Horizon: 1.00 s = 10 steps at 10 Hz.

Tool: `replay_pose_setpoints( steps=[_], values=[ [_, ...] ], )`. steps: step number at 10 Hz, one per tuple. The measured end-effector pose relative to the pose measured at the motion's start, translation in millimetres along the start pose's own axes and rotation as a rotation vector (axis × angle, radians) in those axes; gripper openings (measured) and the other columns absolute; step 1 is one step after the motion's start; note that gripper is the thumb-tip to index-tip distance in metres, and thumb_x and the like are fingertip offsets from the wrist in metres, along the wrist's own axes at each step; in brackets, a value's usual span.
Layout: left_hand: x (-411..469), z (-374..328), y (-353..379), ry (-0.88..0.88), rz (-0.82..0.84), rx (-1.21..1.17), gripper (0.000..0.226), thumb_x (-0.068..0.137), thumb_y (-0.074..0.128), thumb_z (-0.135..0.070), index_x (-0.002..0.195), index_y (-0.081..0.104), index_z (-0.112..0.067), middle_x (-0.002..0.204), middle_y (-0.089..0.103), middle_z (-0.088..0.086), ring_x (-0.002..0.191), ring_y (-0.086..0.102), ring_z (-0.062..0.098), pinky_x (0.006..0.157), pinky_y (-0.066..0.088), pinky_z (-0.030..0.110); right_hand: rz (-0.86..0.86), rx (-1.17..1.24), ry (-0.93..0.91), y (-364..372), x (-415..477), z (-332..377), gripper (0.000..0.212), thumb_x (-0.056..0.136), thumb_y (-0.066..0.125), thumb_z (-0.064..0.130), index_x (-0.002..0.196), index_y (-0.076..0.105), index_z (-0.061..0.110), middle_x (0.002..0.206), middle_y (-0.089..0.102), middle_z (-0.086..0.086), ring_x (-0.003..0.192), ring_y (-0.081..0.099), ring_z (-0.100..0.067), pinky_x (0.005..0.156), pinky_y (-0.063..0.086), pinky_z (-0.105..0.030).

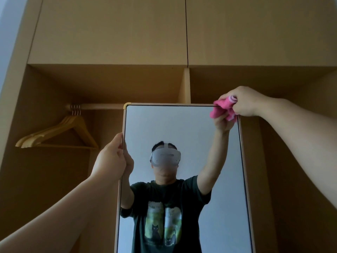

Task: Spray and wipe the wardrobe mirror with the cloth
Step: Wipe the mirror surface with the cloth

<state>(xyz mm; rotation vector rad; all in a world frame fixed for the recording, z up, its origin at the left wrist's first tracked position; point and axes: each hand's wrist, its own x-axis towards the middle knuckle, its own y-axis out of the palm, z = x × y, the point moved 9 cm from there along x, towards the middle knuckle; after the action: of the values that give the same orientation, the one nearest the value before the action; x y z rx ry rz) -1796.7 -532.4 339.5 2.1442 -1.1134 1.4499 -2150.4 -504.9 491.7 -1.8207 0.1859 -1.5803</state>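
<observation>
Left hand (111, 157) grips mirror (182, 125) edge at 9 o'clock, likely steadying it; right hand (242, 102) clutches pink cloth (219, 110) against 1 o'clock corner for wiping.

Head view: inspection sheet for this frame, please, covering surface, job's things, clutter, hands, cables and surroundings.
Surface: mirror, framed, upright before the open wardrobe; no streaks discernible.
Job's things: pink cloth bunched at the mirror's top right corner; no spray bottle seen.
Clutter: nothing seen.
Hands: left hand grips the mirror's left frame edge; right hand holds the cloth on that top right corner.
Cables: nothing seen.
Surroundings: wooden hangers on a rail, left; closed upper cupboard doors above.
</observation>
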Motion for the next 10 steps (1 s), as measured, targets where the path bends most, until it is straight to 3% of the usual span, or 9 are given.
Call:
replay_pose_setpoints(
  steps=[1,2,3,4,5,6,7,9,10],
  values=[
    [-1,0,1,0.010,-0.008,0.010,0.039,0.095,0.041,0.005,0.128,0.054,-0.012,0.096,0.061,-0.001,0.084,0.057,0.016,0.069,0.042,0.028,-0.036,-0.003,0.083,1,-8,-9,0.055,0.071,0.061,-0.014,0.108,0.073,0.025,0.102,0.072,-0.002,0.095,0.065,-0.023,0.079,0.058,-0.043],
    [0,1,1,0.023,-0.029,0.023,0.040,0.094,0.041,0.005,0.128,0.054,-0.012,0.096,0.060,-0.003,0.082,0.054,0.013,0.061,0.040,0.017,-0.116,0.107,0.142,0,-11,-25,0.051,0.077,0.064,-0.010,0.113,0.072,0.025,0.104,0.071,-0.003,0.091,0.066,-0.021,0.067,0.054,-0.027],
    [-1,2,0,0.023,-0.036,0.029,0.039,0.095,0.042,0.004,0.128,0.055,-0.011,0.095,0.059,-0.002,0.084,0.054,0.014,0.060,0.038,0.013,-0.194,0.210,0.209,3,-22,-42,0.054,0.083,0.062,-0.005,0.126,0.063,0.027,0.109,0.066,-0.004,0.081,0.062,-0.022,0.054,0.050,-0.024],
    [-2,5,0,0.014,-0.038,0.087,0.026,0.096,0.043,0.001,0.115,0.059,-0.006,0.081,0.058,-0.003,0.075,0.056,0.021,0.058,0.039,0.020,-0.215,0.363,0.321,16,-36,-60,0.059,0.083,0.062,-0.005,0.135,0.055,0.023,0.119,0.062,-0.008,0.101,0.061,-0.027,0.077,0.057,-0.038],
    [-5,8,0,0.005,-0.038,0.119,0.020,0.097,0.043,-0.003,0.108,0.061,-0.002,0.076,0.056,-0.002,0.071,0.054,0.021,0.056,0.036,0.016,-0.225,0.461,0.383,30,-51,-66,0.046,0.082,0.061,-0.007,0.120,0.061,0.018,0.111,0.064,-0.012,0.097,0.063,-0.025,0.085,0.056,-0.044],
    [-5,8,0,0.000,-0.033,0.111,0.019,0.097,0.044,-0.003,0.108,0.060,0.000,0.080,0.056,0.003,0.074,0.052,0.023,0.054,0.037,0.012,-0.247,0.517,0.410,38,-61,-67,0.035,0.079,0.057,-0.012,0.103,0.064,0.013,0.099,0.065,-0.015,0.094,0.066,-0.029,0.084,0.057,-0.049],
    [-7,12,2,-0.015,-0.010,0.123,0.018,0.098,0.044,-0.006,0.105,0.059,0.002,0.080,0.058,0.009,0.074,0.053,0.029,0.053,0.040,0.012,-0.243,0.533,0.437,46,-67,-68,0.040,0.082,0.056,-0.012,0.112,0.065,0.013,0.102,0.065,-0.017,0.095,0.066,-0.032,0.085,0.056,-0.053],
    [-19,13,1,-0.010,0.014,0.101,0.018,0.098,0.045,-0.007,0.102,0.061,0.001,0.076,0.057,0.005,0.070,0.051,0.022,0.055,0.039,0.004,-0.229,0.568,0.446,57,-80,-67,0.044,0.085,0.057,-0.008,0.122,0.062,0.015,0.106,0.064,-0.010,0.096,0.065,-0.028,0.084,0.057,-0.047],
    [-25,16,3,-0.011,0.035,0.088,0.019,0.097,0.045,-0.008,0.104,0.061,-0.001,0.076,0.058,0.004,0.070,0.053,0.023,0.051,0.041,0.013,-0.211,0.578,0.450,63,-88,-69,0.038,0.086,0.057,-0.006,0.117,0.063,0.015,0.105,0.065,-0.011,0.090,0.067,-0.025,0.067,0.059,-0.040]
  ],
)
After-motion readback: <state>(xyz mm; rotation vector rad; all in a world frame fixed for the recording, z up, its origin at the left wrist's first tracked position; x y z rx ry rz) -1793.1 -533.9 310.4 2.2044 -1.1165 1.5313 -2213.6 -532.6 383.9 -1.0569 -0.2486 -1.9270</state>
